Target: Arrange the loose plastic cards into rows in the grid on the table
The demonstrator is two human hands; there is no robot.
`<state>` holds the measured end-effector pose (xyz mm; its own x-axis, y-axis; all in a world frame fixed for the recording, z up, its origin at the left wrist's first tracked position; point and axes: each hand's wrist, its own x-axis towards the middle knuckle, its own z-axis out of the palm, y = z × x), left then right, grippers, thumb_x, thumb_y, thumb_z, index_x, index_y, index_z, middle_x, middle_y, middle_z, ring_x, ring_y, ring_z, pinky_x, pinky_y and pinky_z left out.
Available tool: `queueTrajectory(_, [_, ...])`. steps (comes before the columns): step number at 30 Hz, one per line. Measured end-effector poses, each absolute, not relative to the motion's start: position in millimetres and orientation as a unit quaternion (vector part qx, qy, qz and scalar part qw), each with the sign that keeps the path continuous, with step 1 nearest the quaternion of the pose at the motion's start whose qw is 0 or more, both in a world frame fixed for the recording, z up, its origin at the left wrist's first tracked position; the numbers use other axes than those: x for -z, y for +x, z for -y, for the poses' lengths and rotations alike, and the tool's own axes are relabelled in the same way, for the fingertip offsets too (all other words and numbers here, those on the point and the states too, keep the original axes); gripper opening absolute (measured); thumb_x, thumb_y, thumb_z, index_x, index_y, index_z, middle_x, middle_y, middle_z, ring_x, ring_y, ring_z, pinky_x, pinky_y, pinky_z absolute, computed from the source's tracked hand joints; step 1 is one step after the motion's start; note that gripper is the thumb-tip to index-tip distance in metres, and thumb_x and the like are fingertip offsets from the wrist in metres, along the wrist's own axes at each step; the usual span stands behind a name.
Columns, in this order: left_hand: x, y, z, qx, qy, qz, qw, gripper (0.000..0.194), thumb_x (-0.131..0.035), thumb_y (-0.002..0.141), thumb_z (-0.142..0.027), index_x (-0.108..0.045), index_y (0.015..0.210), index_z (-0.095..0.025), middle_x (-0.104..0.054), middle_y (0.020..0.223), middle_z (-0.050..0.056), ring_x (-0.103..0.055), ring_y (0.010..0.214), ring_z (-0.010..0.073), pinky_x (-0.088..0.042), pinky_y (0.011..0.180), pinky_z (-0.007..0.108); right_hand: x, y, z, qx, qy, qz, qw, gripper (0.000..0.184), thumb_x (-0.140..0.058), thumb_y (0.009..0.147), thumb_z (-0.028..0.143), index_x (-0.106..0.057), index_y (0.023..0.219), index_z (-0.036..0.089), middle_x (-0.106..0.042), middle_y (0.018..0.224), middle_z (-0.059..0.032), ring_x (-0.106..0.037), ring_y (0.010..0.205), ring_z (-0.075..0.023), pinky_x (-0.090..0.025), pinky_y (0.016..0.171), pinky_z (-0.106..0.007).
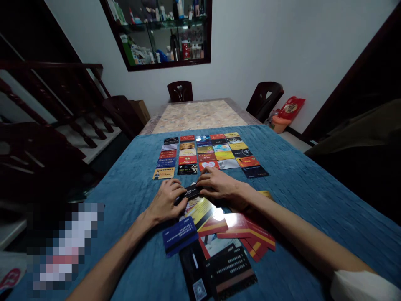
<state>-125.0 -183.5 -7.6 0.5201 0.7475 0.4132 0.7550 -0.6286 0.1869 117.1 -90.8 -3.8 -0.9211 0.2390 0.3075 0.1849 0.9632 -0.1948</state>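
On the near side of the held black card lie a QR-code card and a bronze-striped card, then a blue card and overlapping red cards. The left hand pinches the held black card at its left end, the right hand at its right, fingers bent. Beyond it, rows of cards rest on the blue cloth; farther past it stand the counter's patterned end, a chair and a wall cabinet.
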Motion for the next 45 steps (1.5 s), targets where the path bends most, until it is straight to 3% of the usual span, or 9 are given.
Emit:
queueTrajectory(4, [7.5, -128.6, 180.9, 0.255, -0.868, 0.425, 0.003, 0.015, -0.057, 0.09, -0.021, -0.07, 0.095, -0.017, -0.074, 0.091, 0.006, -0.06, 0.102, 0.0252, -0.047, 0.09, 0.045, 8.7, 115.0, 87.0, -0.075, -0.094, 0.971, 0.205, 0.032, -0.047, 0.102, 0.032, -0.071, 0.113, 0.014, -0.074, 0.099, -0.0097, -0.053, 0.096, -0.0223, -0.042, 0.094, -0.041])
queueTrajectory(12, [8.4, -131.2, 176.1, 0.303, -0.853, 0.425, 0.018, 0.025, -0.049, 0.097, -0.023, -0.073, 0.093, -0.018, -0.072, 0.087, 0.007, -0.062, 0.094, 0.0225, -0.049, 0.086, 0.04, 22.8, 111.5, 82.5, -0.061, -0.166, 0.95, 0.255, 0.021, -0.055, 0.099, 0.026, -0.073, 0.104, 0.017, -0.073, 0.091, -0.0094, -0.054, 0.091, -0.022, -0.043, 0.078, -0.034])
queueTrajectory(20, [13.8, -134.4, 170.9, 0.313, -0.842, 0.44, 0.022, 0.026, -0.045, 0.097, -0.019, -0.071, 0.101, -0.016, -0.069, 0.091, 0.009, -0.063, 0.087, 0.0205, -0.053, 0.08, 0.036, 21.2, 108.4, 89.3, -0.075, -0.231, 0.944, 0.223, 0.024, -0.052, 0.094, 0.011, -0.07, 0.109, 0.018, -0.071, 0.093, -0.0077, -0.053, 0.09, -0.0215, -0.039, 0.077, -0.033])
queueTrajectory(32, [18.1, -132.0, 168.9, 0.324, -0.833, 0.448, -0.002, 0.024, -0.046, 0.095, -0.015, -0.068, 0.104, -0.016, -0.067, 0.094, 0.01, -0.062, 0.091, 0.0206, -0.054, 0.083, 0.037, 22.5, 106.6, 90.5, -0.075, -0.26, 0.936, 0.224, 0.021, -0.053, 0.093, 0.013, -0.068, 0.106, 0.018, -0.07, 0.093, -0.0075, -0.051, 0.087, -0.0208, -0.034, 0.073, -0.032])
queueTrajectory(45, [24.9, -129.2, 167.9, 0.375, -0.81, 0.452, 0.003, 0.019, -0.051, 0.095, -0.018, -0.07, 0.096, -0.016, -0.068, 0.094, 0.009, -0.064, 0.094, 0.021, -0.056, 0.085, 0.039, 15.9, 107.9, 94.5, -0.09, -0.288, 0.932, 0.198, 0.009, -0.059, 0.092, 0.017, -0.067, 0.088, 0.016, -0.067, 0.088, -0.0079, -0.049, 0.09, -0.0215, -0.034, 0.075, -0.032])
